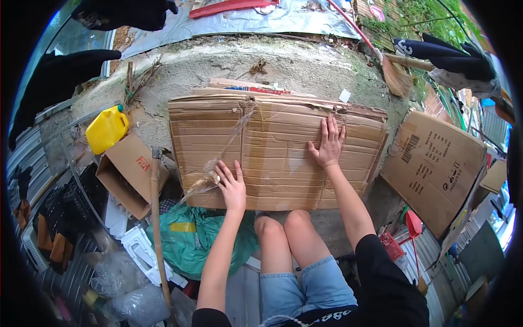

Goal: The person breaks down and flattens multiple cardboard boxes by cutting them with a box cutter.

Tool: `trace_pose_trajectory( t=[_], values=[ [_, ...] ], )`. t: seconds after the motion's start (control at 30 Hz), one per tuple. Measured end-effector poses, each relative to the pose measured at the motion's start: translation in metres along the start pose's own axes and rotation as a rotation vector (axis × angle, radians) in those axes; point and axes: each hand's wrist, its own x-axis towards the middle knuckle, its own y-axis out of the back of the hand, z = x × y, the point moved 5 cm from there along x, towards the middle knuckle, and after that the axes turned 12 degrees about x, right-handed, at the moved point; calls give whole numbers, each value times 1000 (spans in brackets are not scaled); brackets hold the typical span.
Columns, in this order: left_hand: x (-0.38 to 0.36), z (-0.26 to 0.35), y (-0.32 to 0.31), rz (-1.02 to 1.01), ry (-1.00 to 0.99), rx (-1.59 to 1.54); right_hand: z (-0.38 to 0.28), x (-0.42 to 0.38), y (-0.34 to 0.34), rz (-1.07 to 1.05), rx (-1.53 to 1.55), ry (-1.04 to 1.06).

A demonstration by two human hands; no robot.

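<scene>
A wide flattened cardboard box (pixel 283 158) stands in front of my knees, leaning against the concrete wall behind it. My left hand (pixel 231 186) rests on its lower left part with the fingers spread, beside a crumpled strip of clear tape (pixel 211 168) that hangs loose across the cardboard. My right hand (pixel 329 143) lies flat near the upper right, its fingertips close to the top edge. Neither hand grips anything. More cardboard sheets (pixel 229 83) show behind the top edge, with a bit of red and blue print.
To the left are an open carton (pixel 128 174), a yellow jug (pixel 106 129), a wooden pole (pixel 158 234) and a green plastic bag (pixel 180 245). At right stand a large printed cardboard box (pixel 433 169) and a red dustpan (pixel 413 223). A broom (pixel 395 76) leans behind.
</scene>
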Motion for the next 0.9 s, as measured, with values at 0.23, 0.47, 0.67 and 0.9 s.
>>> trace_pose_trajectory(
  t=[0.23, 0.47, 0.67, 0.9],
  values=[
    [10, 4, -2, -28, -33, 67, 8, 3, -10, 20, 41, 21],
    [19, 5, 9, -154, -70, -18, 9, 7, -11, 22, 50, 3],
    [23, 12, -4, 35, 50, 178, 3, 11, -1, 79, 76, 24],
    [-19, -18, 49, -57, 69, -54, -12, -3, 56, 34, 85, 29]
  ],
)
